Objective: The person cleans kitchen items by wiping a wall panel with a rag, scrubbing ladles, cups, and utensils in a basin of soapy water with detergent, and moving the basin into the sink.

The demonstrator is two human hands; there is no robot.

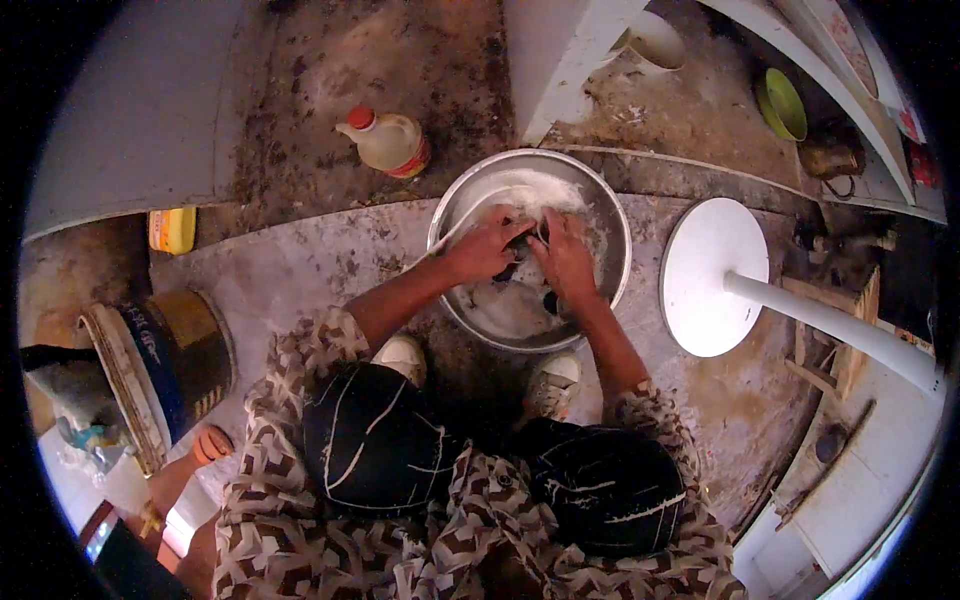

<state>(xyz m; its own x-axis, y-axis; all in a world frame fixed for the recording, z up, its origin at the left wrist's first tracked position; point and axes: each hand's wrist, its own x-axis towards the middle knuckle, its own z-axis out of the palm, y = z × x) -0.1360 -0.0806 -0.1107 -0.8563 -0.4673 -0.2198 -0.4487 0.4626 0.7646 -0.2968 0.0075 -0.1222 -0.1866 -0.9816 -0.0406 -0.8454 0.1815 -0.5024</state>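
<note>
In the head view a round metal basin (620, 262) with cloudy, foamy water stands on the floor in front of my shoes. My left hand (482, 246) and my right hand (565, 255) are both inside it, close together, fingers bent. Between them is a small black item (522, 240), pinched by both hands; its kind I cannot make out. Other dark pieces (551, 301) lie in the water below the right hand. A long pale thin thing (462, 222) leans over the basin's left rim, beside my left hand.
A bottle with a red cap (388, 143) stands beyond the basin. At right is a white round-based stand (712, 275); at left, a tipped bucket (160, 360) and yellow container (172, 231). A green bowl (781, 104) lies far right. Another person's sandalled foot (210, 445) is lower left.
</note>
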